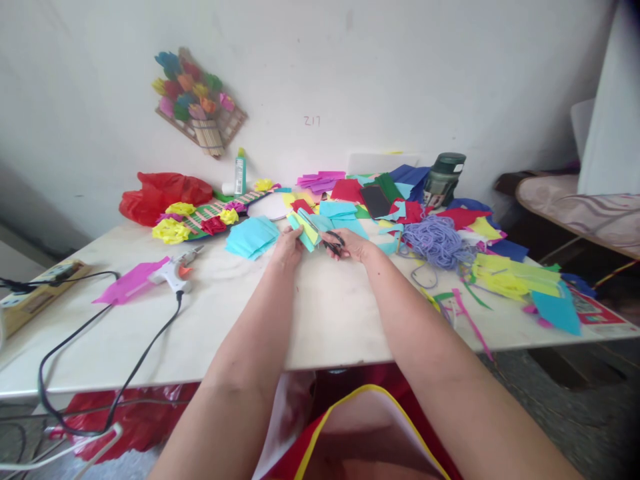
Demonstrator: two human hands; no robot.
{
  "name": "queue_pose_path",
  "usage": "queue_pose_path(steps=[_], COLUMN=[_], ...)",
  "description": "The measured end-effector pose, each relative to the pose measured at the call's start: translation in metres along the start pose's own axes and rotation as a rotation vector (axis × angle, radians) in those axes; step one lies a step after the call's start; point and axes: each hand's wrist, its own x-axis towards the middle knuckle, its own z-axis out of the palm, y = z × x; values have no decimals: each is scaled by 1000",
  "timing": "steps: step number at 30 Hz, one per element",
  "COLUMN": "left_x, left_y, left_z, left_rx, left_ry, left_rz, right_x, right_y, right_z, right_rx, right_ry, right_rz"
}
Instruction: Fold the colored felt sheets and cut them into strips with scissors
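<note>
Near the middle of the table, my left hand (290, 245) is closed on folded paper (309, 232) in light blue and yellow. My right hand (353, 245) grips black-handled scissors (336, 244), whose blades lie across the paper. A stack of light blue paper sheets (253, 237) rests just left of my left hand. More light blue paper (339, 210) lies beyond my right hand. Exactly how far the blades are apart is too small to make out.
A glue gun (174, 272) with a black cord lies at left on pink paper (133, 280), near a power strip (45, 297). Purple yarn (436, 240), a dark bottle (444, 180) and a phone (375, 201) are at right. A paper-flower decoration (200, 223) lies at the back left.
</note>
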Motion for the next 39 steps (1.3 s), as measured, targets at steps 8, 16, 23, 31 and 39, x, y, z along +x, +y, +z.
queue_pose_path(steps=[8, 16, 23, 31, 39], left_x=[-3, -4, 0, 5, -2], left_y=[2, 3, 5, 2, -1], left_z=[1, 0, -2, -7, -3], left_rx=[31, 42, -17, -28, 79], left_ry=[-3, -7, 108, 87, -115], left_rz=[15, 40, 60, 37, -55], right_x=[-3, -5, -29, -38, -2], right_y=[-4, -4, -12, -18, -26], right_z=[1, -2, -34, -44, -5], right_rx=[4, 11, -50, 49, 27], right_ry=[4, -11, -165, 78, 472], right_rz=[11, 11, 85, -105, -224])
